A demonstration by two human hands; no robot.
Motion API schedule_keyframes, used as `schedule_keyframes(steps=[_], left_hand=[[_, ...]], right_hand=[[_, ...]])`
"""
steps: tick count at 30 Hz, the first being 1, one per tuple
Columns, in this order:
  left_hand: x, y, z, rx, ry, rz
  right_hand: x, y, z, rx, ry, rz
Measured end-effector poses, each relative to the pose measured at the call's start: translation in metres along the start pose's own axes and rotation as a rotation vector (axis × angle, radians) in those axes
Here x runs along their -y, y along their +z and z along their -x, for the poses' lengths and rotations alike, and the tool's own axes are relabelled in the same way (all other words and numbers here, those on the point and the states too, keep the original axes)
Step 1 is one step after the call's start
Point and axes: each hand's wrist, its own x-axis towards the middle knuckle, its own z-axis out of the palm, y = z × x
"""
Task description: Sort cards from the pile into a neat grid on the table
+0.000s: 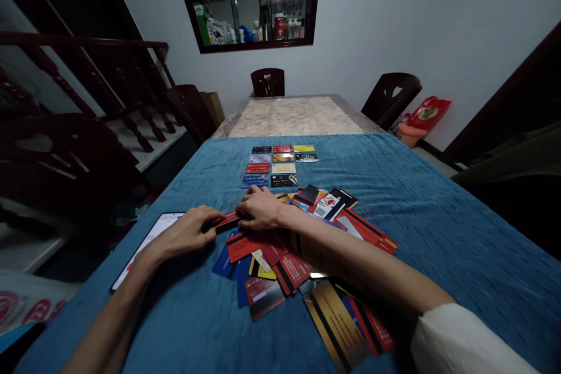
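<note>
My left hand (188, 235) pinches one end of a red card (227, 222) with a dark stripe. Fingers of my right hand (262, 208) close on the card's other end, partly covering it. Below and to the right spreads a loose pile of cards, among them an orange-red card (243, 245), a dark red striped card (265, 298) and a gold card (336, 324). My right forearm crosses over this pile and hides part of it. Beyond my hands, cards lie in neat short rows, including a red card (258, 168) and a blue card (255, 181).
A phone (151, 239) with a lit screen lies left of my left hand. Blue cloth (421, 216) covers the near part of the table; a patterned cover (302, 115) shows at the far end. Chairs stand around, including a far chair (267, 83).
</note>
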Motion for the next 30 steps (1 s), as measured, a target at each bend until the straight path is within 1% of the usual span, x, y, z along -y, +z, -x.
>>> schedule_keyframes(steps=[4,9,15,25,30], left_hand=[[0.001,-0.002,0.0,-0.014,-0.043,0.044],[0.005,0.0,-0.004,-0.108,-0.102,0.109],[0.012,0.009,-0.012,-0.202,-0.097,0.114],[0.017,0.019,-0.018,-0.247,-0.066,0.221],[0.017,0.023,-0.02,-0.296,-0.076,0.186]], right_hand=[[-0.002,0.004,-0.001,-0.027,0.011,-0.007],[-0.007,0.007,-0.005,-0.08,0.076,-0.019],[-0.013,0.009,-0.008,-0.124,0.14,-0.018],[-0.017,0.02,-0.011,-0.142,0.166,-0.014],[-0.017,0.019,-0.01,-0.149,0.164,-0.01]])
